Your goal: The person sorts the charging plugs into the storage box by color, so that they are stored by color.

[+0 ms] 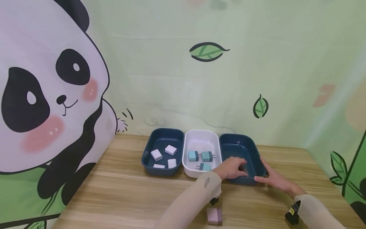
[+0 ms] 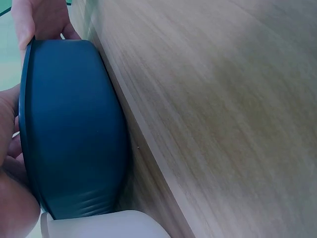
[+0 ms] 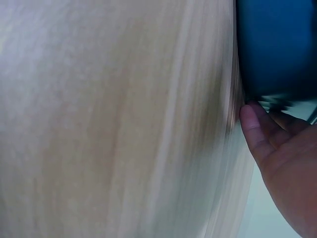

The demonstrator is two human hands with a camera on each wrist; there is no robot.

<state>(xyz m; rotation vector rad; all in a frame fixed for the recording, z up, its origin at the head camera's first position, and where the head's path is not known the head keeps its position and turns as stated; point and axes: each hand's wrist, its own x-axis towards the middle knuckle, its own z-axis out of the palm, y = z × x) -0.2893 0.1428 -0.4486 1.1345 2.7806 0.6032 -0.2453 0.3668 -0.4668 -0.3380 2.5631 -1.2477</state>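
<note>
My left hand (image 1: 232, 167) reaches over the front rim into the right-hand dark blue bin (image 1: 235, 144). Its fingers are bent downward, and whatever may lie under them is hidden. In the left wrist view, the bin's outer wall (image 2: 74, 129) covers most of those fingers. Against the right front corner of the same bin rests my right hand (image 1: 275, 179), fingers along the outer side and thumb near the front. The right wrist view shows that hand (image 3: 287, 158) touching the bin's lower edge. A pink plug charger (image 1: 214, 216) lies on the table below the left forearm.
A white bin (image 1: 187, 173) in the middle holds teal plug chargers (image 1: 206, 156). The left dark blue bin (image 1: 160, 171) contains several white plug chargers (image 1: 156, 155). All three bins stand side by side on the wooden table (image 1: 128, 190), before a printed backdrop (image 1: 171, 79).
</note>
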